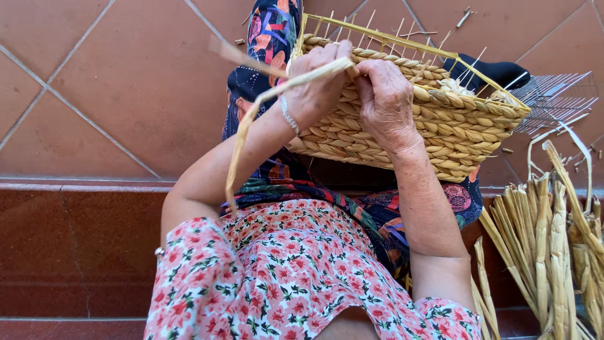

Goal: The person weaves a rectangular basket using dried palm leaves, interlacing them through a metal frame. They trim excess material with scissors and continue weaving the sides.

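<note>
Straw-coloured braided fibre makes up the half-woven basket (434, 123) that sits tilted on the person's lap, its open top edge facing away and thin upright stakes (402, 34) poking out along that edge. Both hands work at the near rim. The left hand (318, 85) is closed around a long flat strand of straw (251, 119), fingers curled over the rim with the strand pinched against the braid; from the grip the strand arcs back over the wrist and hangs down beside the left forearm toward the floral blouse (283, 271). A thin beaded bracelet (289, 116) circles the wrist just below that grip. The right hand (387, 104) presses on the basket wall right beside the left, fingertips bent onto the top rows of braid where the strand ends, thumb hidden; its fingers are drawn together against the weave, though whether they pinch the strand itself I cannot tell. Beneath the two grips the basket rests on a dark patterned skirt (377, 214) with bright motifs. Beyond the far end of the basket, away from the right hand, a dark shoe (497, 70) shows, with a wire rack (553, 97) on the floor past it. Down to the right of the right forearm stand bundles of dried rush (541, 245), well apart from both hands. Reddish tiles (113, 88) spread out on the left side, with a darker step (75, 245) below.
</note>
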